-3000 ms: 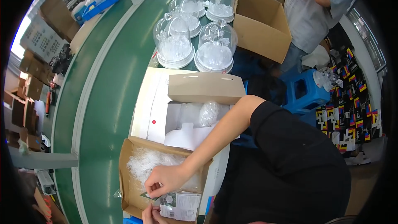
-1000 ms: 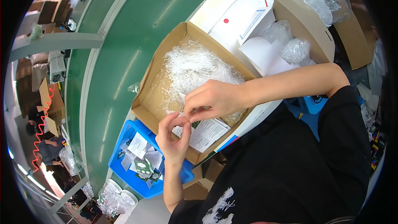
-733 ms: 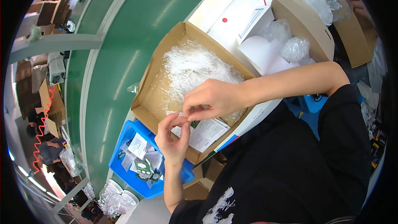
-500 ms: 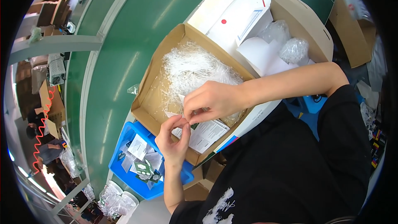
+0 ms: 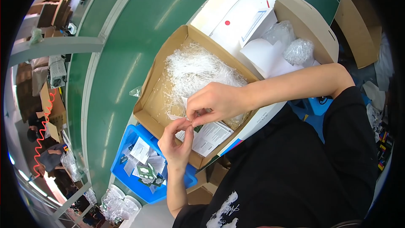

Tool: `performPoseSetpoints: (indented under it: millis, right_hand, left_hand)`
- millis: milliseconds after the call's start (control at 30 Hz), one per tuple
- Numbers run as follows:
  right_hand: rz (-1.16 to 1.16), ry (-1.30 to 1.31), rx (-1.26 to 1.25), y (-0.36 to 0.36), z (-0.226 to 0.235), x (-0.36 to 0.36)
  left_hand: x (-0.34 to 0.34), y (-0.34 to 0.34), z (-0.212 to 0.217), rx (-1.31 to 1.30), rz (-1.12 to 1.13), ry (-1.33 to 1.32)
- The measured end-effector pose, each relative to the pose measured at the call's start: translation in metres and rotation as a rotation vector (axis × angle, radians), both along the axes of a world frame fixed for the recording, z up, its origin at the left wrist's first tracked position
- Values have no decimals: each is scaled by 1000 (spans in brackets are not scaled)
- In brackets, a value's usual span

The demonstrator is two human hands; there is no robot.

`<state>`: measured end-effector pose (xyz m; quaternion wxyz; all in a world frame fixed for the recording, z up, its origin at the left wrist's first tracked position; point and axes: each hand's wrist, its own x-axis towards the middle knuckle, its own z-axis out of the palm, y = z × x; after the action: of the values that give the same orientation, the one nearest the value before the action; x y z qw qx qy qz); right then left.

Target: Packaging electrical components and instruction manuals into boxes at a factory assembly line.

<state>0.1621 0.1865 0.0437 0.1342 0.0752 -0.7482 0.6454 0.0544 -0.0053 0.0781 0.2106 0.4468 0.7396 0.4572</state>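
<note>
My left hand [image 5: 175,143] and my right hand [image 5: 217,102] meet fingertip to fingertip over the near part of a shallow cardboard tray [image 5: 148,88]. Both are pinched closed. Whatever lies between the fingertips is too small or hidden to make out. Beyond them, a tangled heap of thin white plastic strands [image 5: 190,67] fills much of the tray. Printed white cards [image 5: 212,138] lie in the tray's near corner, partly behind my hands. A small pale card corner [image 5: 184,101] peeks out beside my right hand's knuckles.
Left of the tray stands a blue plastic bin [image 5: 142,195] with loose green and white cards [image 5: 145,171]. An open carton [image 5: 310,14] with clear plastic bags sits at the right on a green table [image 5: 126,50]. Bagged items [image 5: 114,202] sit at lower left; a person [image 5: 52,157] is far left.
My hands stay almost still, fingertips together over the tray. At the upper right, a hanging clear plastic piece has moved out of sight. The far-left person has shifted slightly.
</note>
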Motion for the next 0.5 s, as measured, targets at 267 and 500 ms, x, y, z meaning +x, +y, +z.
performPoseSetpoints:
  millis: [267, 500]
  right_hand:
    - [-33, 11, -2, -1, 0, 0]
    - [-65, 28, -34, -1, 0, 0]
  left_hand:
    - [0, 2, 2, 19, 2, 25]
    - [0, 4, 2, 26, 23, 18]
